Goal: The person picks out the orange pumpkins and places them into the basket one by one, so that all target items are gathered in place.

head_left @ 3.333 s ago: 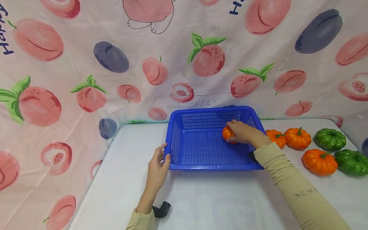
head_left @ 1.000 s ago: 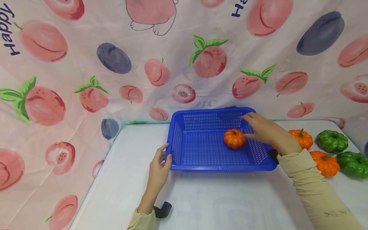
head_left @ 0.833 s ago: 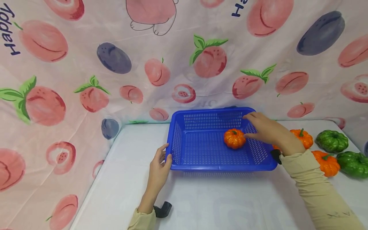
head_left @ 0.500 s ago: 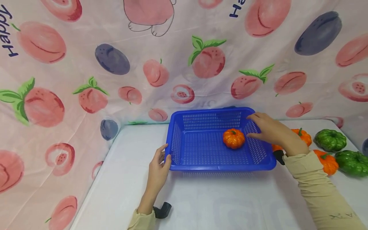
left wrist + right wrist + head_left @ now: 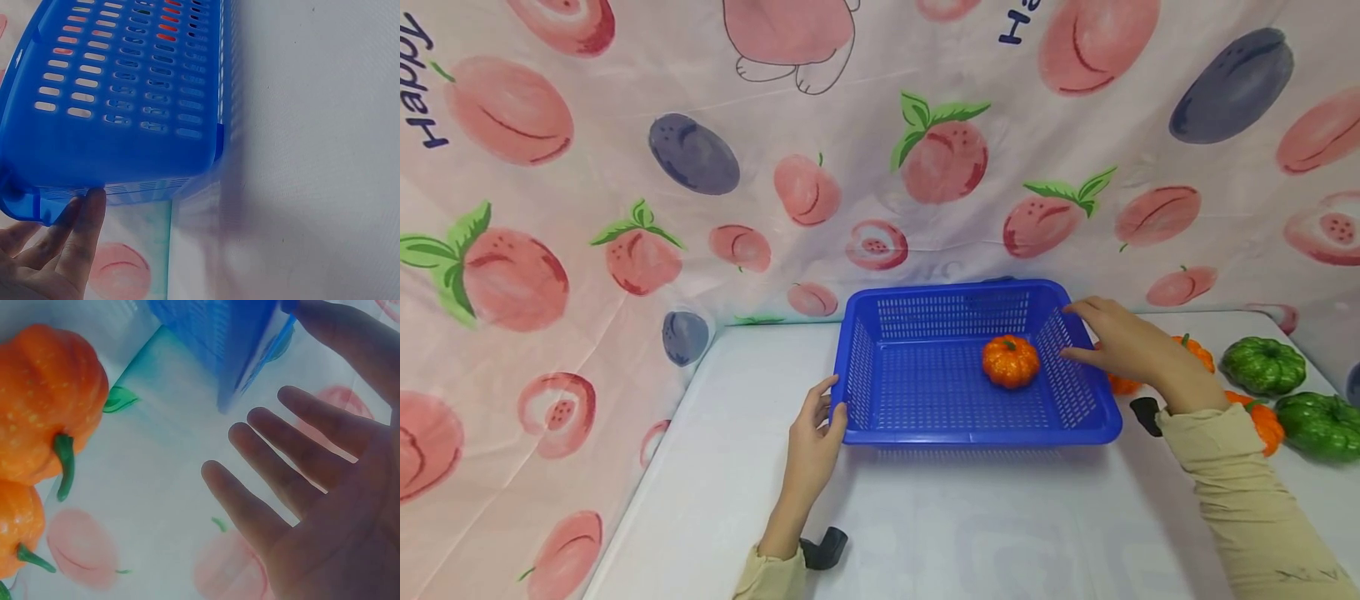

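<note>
A blue plastic basket (image 5: 925, 437) with slotted walls stands on the white table, one small orange pumpkin (image 5: 1011, 362) inside toward its right end. At the basket's left side, my left hand (image 5: 815, 435) holds the rim, thumb on top. The left wrist view shows its fingertips (image 5: 95, 199) under the rim, against the wall. My right hand (image 5: 1112, 337) is at the right rim, fingers spread, holding nothing. In the right wrist view its thumb tip overlaps the rim while the other fingers (image 5: 250, 440) stay apart from the basket.
Behind the right arm, orange pumpkins (image 5: 1264, 429) are partly hidden. Two green pumpkins (image 5: 1262, 365) sit farther right on the white table (image 5: 970, 517). A fruit-printed cloth (image 5: 880, 167) hangs close behind the basket. Black straps (image 5: 826, 548) show at both wrists.
My right hand has let go of the orange pumpkin in the basket and moved right, up to the basket's right rim. The left hand has kept its place.
</note>
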The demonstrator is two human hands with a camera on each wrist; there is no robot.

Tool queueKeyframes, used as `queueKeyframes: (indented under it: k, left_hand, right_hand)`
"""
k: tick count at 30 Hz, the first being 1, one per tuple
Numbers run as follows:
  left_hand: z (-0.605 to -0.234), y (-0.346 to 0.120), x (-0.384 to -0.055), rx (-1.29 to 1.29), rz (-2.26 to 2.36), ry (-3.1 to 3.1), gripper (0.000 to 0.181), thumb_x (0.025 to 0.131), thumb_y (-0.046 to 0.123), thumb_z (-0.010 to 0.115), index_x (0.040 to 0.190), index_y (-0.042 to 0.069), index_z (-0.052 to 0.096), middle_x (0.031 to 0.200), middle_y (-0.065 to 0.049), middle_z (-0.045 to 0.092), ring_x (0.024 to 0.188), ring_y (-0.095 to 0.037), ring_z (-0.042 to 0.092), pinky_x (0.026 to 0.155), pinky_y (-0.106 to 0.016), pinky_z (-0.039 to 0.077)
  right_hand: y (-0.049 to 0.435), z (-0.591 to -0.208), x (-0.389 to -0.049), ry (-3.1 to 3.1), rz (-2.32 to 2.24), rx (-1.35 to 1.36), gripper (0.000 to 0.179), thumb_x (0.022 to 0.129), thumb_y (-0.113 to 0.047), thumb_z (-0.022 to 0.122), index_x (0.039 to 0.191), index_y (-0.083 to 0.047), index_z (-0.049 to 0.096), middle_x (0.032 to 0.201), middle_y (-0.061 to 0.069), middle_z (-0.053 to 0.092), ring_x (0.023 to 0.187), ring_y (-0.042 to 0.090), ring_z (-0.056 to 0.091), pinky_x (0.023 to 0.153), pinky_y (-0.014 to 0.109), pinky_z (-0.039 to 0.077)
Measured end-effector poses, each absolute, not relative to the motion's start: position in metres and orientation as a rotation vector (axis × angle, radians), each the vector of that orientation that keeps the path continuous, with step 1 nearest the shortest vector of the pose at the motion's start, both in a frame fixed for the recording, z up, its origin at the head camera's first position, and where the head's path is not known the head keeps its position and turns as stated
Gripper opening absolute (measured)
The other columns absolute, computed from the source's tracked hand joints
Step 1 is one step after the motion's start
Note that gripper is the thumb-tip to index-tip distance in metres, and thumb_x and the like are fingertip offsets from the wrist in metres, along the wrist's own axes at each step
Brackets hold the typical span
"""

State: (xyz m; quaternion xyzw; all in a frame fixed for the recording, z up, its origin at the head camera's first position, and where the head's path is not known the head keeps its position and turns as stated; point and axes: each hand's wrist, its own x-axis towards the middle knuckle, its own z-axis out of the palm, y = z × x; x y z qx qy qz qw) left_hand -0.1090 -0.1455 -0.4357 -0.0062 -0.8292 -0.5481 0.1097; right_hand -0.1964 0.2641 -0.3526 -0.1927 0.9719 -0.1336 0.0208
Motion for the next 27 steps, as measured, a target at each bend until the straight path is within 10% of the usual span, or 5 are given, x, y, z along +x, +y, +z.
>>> queueKeyframes:
  k: [27]
  left_hand:
    - [-0.436, -0.146, -0.109, 0.001, -1.608, -2.446, 0.042, 0.1, 0.014, 0.055, 0.142, 0.018, 0.051, 0.121, -0.014, 0.066, 0.113, -0.026, 0.066, 0.089, -0.042, 0.057]
  right_hand:
    - [0.293, -0.362, -0.188, 2.957, -0.524, -0.388, 0.078, 0.094, -0.047, 0.064, 0.142, 0.01, 0.039, 0.142, 0.036, 0.038, 0.13, 0.054, 0.035, 0.104, 0.071, 0.032]
